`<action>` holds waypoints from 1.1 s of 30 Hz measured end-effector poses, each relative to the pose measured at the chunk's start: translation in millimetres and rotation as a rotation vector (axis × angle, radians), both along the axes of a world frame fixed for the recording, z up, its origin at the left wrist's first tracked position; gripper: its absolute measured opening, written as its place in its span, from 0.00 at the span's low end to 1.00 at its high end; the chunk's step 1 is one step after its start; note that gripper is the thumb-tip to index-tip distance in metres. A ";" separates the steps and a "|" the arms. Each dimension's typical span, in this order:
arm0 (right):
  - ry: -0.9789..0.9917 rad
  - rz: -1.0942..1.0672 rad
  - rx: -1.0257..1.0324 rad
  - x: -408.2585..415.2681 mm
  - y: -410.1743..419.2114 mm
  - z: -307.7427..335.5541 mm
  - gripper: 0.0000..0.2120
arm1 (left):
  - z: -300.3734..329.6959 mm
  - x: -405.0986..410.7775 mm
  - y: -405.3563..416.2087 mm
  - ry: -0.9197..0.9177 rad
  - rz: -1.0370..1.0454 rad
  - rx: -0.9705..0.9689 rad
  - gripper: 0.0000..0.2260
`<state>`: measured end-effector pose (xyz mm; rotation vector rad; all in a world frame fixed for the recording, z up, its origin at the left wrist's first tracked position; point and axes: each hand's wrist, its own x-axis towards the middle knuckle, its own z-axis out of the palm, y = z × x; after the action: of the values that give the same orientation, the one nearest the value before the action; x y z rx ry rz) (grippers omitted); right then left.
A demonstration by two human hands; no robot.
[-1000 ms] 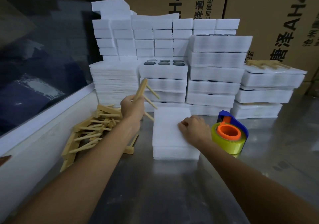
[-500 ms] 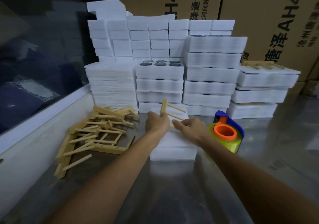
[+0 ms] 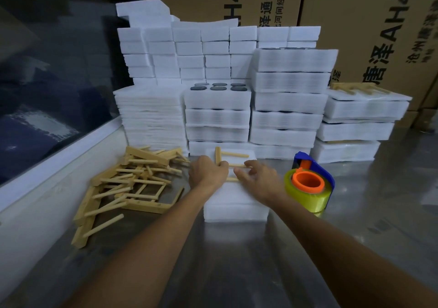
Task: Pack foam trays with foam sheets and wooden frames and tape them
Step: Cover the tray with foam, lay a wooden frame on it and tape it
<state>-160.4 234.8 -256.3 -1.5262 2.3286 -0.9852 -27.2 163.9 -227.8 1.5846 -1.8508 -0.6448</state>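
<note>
Wooden frame going down on the foam pack

The left hand point(image 3: 208, 172) grips the pale comb-shaped wooden frame point(image 3: 231, 159) lying on the white foam tray stack point(image 3: 234, 203) at mid-worktop; the right hand point(image 3: 257, 179) pinches one of its pegs. Set crooked, the frame could overhang and snag the yellow tape roll's point(image 3: 308, 191) wrap.

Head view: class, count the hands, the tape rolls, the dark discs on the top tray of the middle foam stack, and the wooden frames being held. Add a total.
Hands: 2 (left hand, right hand)
Tape roll: 1
Dark discs: 6
Wooden frame held: 1
Total: 10
</note>
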 end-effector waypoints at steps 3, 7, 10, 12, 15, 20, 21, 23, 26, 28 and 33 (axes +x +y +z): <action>-0.002 0.006 0.006 -0.5 1.3 -1.2 0.28 | -0.9 0.4 -0.8 0.012 0.002 0.007 0.15; 0.004 0.014 -0.017 0.7 2.5 -3.0 0.27 | -2.0 2.3 -3.1 0.065 0.026 0.022 0.15; 0.005 0.018 -0.015 1.0 2.7 -3.4 0.27 | -3.6 4.5 -5.1 0.094 0.013 0.035 0.14; -0.003 0.017 -0.017 1.1 3.3 -3.2 0.27 | -4.2 6.2 -5.8 0.118 0.013 0.043 0.14; -0.006 0.022 -0.028 1.2 3.4 -3.8 0.25 | -5.7 7.3 -7.3 0.149 0.003 0.055 0.14; -0.013 0.021 -0.013 -1.0 2.5 -5.8 0.23 | -7.2 9.6 -6.5 0.206 -0.006 0.018 0.15; -0.025 0.019 -0.007 -2.2 2.1 -6.6 0.23 | -8.4 10.0 -4.9 0.215 -0.008 0.002 0.15; -0.035 0.016 -0.005 -4.3 1.2 -7.6 0.23 | -12.0 10.1 -0.7 0.204 -0.007 -0.055 0.14; -0.019 0.010 0.002 -5.3 0.2 -8.2 0.23 | -18.9 11.4 1.6 0.070 -0.108 -0.186 0.07; -0.012 0.008 0.002 -5.3 -0.4 -8.7 0.23 | -21.4 10.2 -2.8 -0.031 -0.257 -0.177 0.18; -0.019 0.000 0.000 -0.8 3.7 -6.8 0.24 | -18.8 11.3 -4.3 -0.092 -0.361 -0.129 0.23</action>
<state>-161.1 238.6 -263.0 -1.5099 2.3157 -0.9956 -15.9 159.5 -246.7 1.2266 -2.2252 -0.5990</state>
